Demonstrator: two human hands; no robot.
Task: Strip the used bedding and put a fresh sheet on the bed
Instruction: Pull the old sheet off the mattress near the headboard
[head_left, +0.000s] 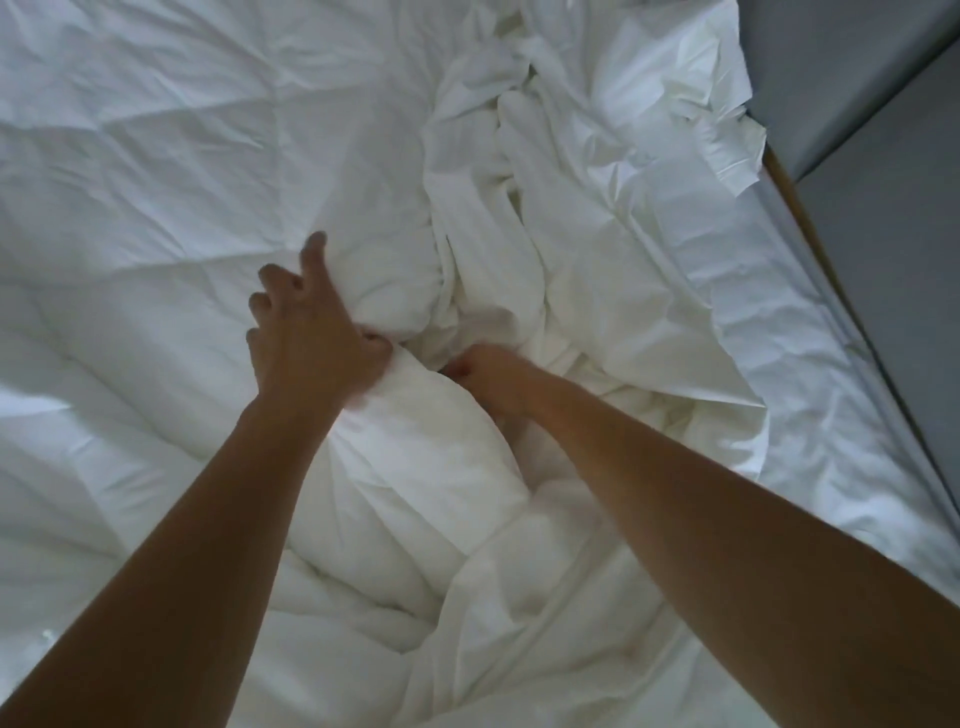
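The left hand (311, 332) lies over a puffed fold of the thick white quilted duvet (156, 156) at mid-frame. Its thumb hooks into the fold, grasping it, and its fingers spread loosely across the top. Just to its right, the right hand (488, 374) is clenched in the thin crumpled white sheet (571, 234), with the fingertips buried in the cloth. Both bare forearms reach in from the lower corners of the frame. The duvet covers the left half of the frame and bunches up between the arms. The sheet lies heaped from the hands towards the upper right. Beyond it, along the right edge, runs a narrow wooden strip (800, 218) beside grey panels (857, 78).
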